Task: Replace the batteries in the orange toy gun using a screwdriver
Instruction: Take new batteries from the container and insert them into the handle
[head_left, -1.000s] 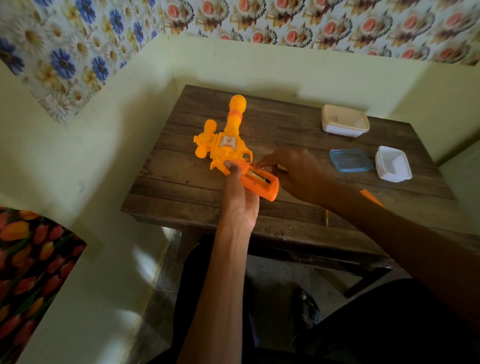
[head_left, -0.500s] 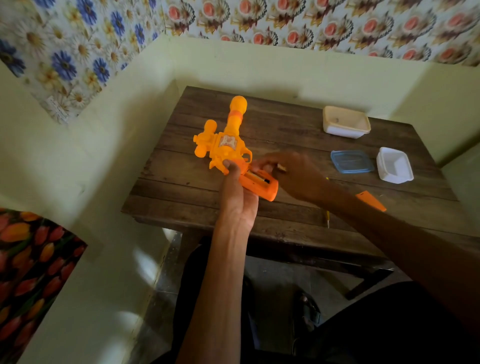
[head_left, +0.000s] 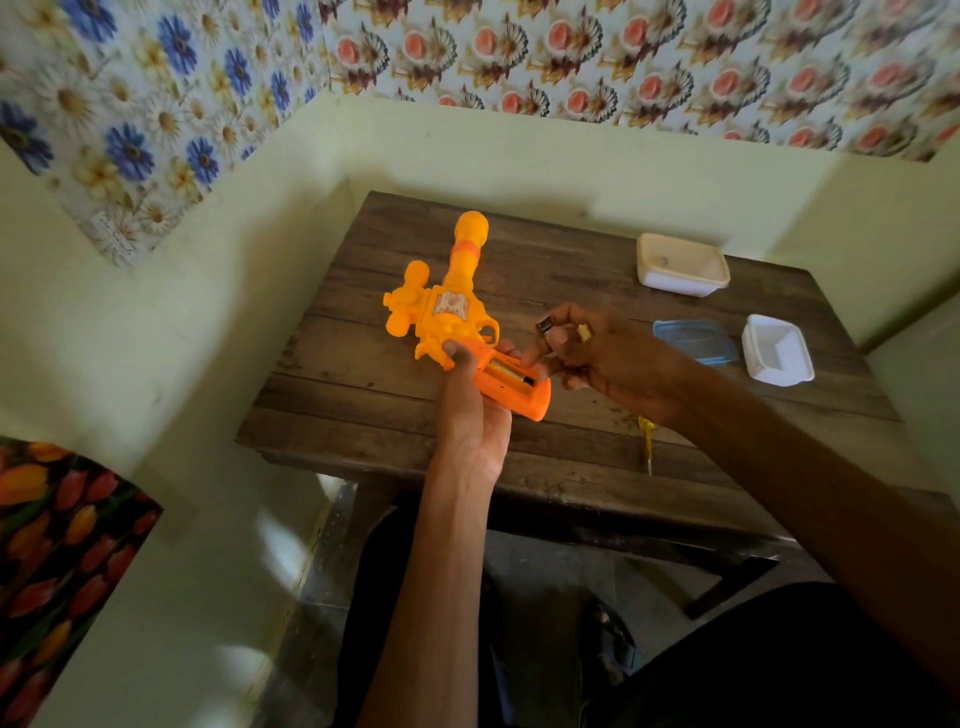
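Gripping the orange toy gun (head_left: 447, 317), the left hand (head_left: 470, 415) bares its battery compartment (head_left: 506, 371); the right hand (head_left: 608, 358) pinches a battery (head_left: 544, 327) just beside it.

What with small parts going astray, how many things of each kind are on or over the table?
Toy gun: 1
Batteries: 2, one in the grip, one pinched by the right hand
Tubs: 2
Blue lid: 1
Screwdriver: 1
Total: 7
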